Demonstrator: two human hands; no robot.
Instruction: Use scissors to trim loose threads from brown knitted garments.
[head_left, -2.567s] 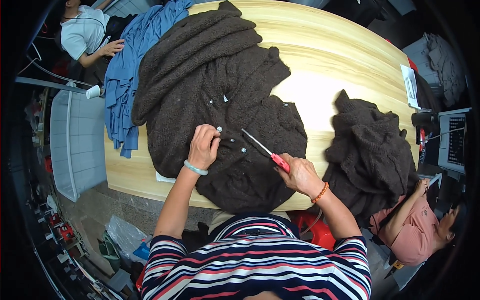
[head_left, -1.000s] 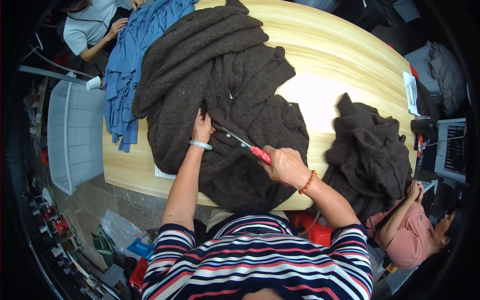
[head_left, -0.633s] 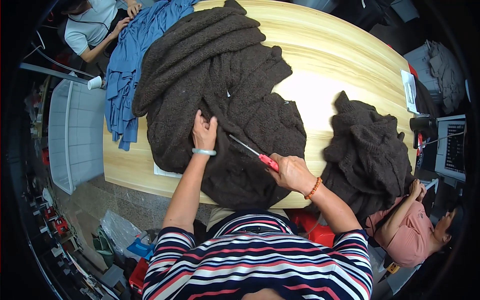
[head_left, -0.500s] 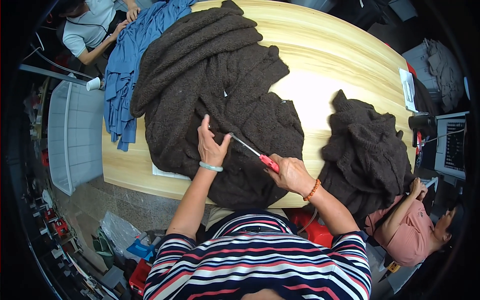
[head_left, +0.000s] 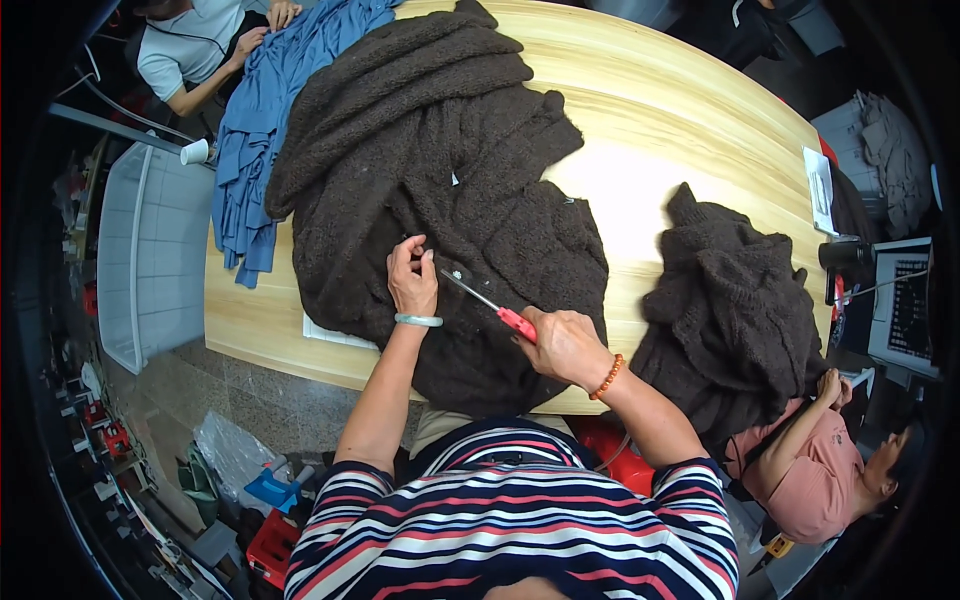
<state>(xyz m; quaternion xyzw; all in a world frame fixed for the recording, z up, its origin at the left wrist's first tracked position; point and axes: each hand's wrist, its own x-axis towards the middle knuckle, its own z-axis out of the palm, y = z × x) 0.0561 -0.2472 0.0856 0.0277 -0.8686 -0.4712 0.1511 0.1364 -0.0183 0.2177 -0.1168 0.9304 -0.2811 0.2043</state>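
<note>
A heap of dark brown knit fabric (head_left: 520, 240) lies in front of me, spread over the table's near left part. Over its middle, my left hand (head_left: 412, 278) has curled fingers with the thumb drawn in; what they pinch, if anything, is hidden against the dark knit. My right hand (head_left: 566, 346) is wrapped round the red handle of a tool (head_left: 517, 323) with a long thin metal shaft. The shaft slants up and left, its tip close to my left thumb. A tiny white bit (head_left: 457, 274) shows beside that tip; I cannot tell what it is.
Blue fabric (head_left: 245, 150) drapes over the table's left edge, where a person (head_left: 195, 45) handles it. Another dark knit heap (head_left: 730, 310) lies right, with a person in pink (head_left: 800, 460) beside it. A white cup (head_left: 195, 152) and white bin (head_left: 160, 260) stand left.
My left hand has gone from spread fingers to curled ones. The red-handled tool in my right hand has shifted slightly left, and a white bit now shows near its tip.
</note>
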